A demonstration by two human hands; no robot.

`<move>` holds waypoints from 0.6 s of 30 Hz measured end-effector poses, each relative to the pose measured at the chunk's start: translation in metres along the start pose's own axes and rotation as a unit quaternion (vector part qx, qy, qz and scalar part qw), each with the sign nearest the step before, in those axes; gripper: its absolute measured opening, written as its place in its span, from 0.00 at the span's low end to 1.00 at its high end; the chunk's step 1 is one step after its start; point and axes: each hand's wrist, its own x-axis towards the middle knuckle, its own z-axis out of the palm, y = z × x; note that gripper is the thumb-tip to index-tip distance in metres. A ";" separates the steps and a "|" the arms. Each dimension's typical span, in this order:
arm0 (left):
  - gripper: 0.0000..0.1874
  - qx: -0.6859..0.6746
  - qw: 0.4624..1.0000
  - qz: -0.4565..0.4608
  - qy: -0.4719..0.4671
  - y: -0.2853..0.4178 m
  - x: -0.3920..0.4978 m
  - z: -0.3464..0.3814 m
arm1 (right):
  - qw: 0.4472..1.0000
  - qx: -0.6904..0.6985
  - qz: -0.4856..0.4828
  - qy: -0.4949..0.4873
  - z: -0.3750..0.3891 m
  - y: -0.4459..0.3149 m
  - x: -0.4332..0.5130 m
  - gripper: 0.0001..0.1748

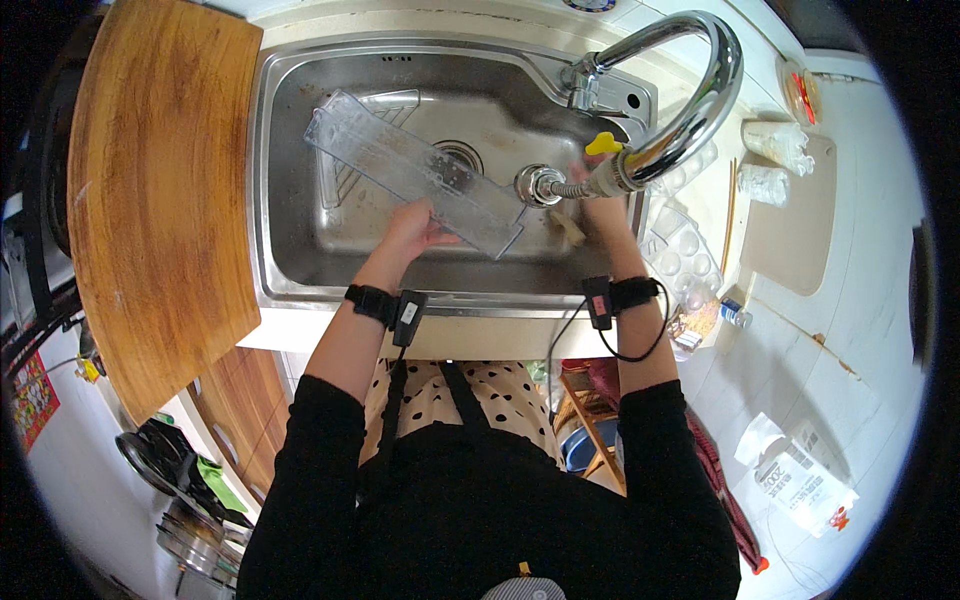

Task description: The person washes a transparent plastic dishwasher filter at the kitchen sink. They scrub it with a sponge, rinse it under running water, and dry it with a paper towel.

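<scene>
My left hand grips the lower edge of a long clear plastic tray or bin, wet with droplets, held slantwise over the stainless steel sink. Beneath its far-left end, a second clear plastic piece with ribbed slots lies on the sink floor. My right hand is at the sink's right side, partly hidden behind the flexible tap nozzle, so I cannot tell what its fingers hold. A yellow tab shows beside the nozzle. Close to that hand is a blurred tan thing.
A chrome gooseneck tap arches over the sink's right side. On the left is a wooden board. Clear egg-type trays, wooden chopsticks and a beige cutting board are at the right. The drain shows partly behind the tray.
</scene>
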 end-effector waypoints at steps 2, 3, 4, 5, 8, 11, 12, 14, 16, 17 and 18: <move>0.15 -0.030 0.999 0.023 0.015 -0.006 0.008 0.014 | 0.997 0.068 0.033 0.033 -0.018 -0.021 0.039 0.20; 0.16 -0.050 0.998 0.035 0.031 -0.010 0.013 0.020 | 0.987 0.143 0.020 0.074 -0.023 -0.030 0.053 0.18; 0.17 -0.069 0.995 0.045 0.048 -0.013 0.017 0.025 | 0.976 0.198 0.069 0.064 -0.024 -0.037 0.065 0.16; 0.18 -0.074 0.995 0.052 0.048 -0.017 0.021 0.028 | 0.957 0.272 0.084 0.053 -0.025 -0.041 0.073 0.15; 0.20 -0.107 0.992 0.043 0.052 -0.023 0.038 0.031 | 0.970 0.207 0.114 0.063 -0.017 -0.041 0.070 0.18; 0.21 -0.148 0.987 0.006 0.057 -0.028 0.057 0.031 | 0.959 0.230 0.156 0.049 -0.014 -0.034 0.045 0.17; 0.21 -0.137 0.989 0.000 0.053 -0.029 0.062 0.030 | 0.937 0.301 0.170 0.052 -0.015 -0.033 0.037 0.18; 0.21 -0.116 0.991 0.003 0.059 -0.036 0.069 0.027 | 0.842 0.509 0.159 0.078 -0.012 -0.037 0.019 0.15; 0.20 -0.104 0.992 0.026 0.070 -0.043 0.074 0.025 | 0.765 0.581 0.267 0.080 0.004 -0.045 0.003 0.11; 0.20 -0.094 0.992 0.019 0.082 -0.046 0.077 0.023 | 0.719 0.600 0.336 0.103 0.015 -0.050 -0.004 0.10; 0.19 -0.094 0.992 0.015 0.083 -0.048 0.079 0.019 | 0.673 0.632 0.381 0.045 0.031 -0.053 -0.010 0.08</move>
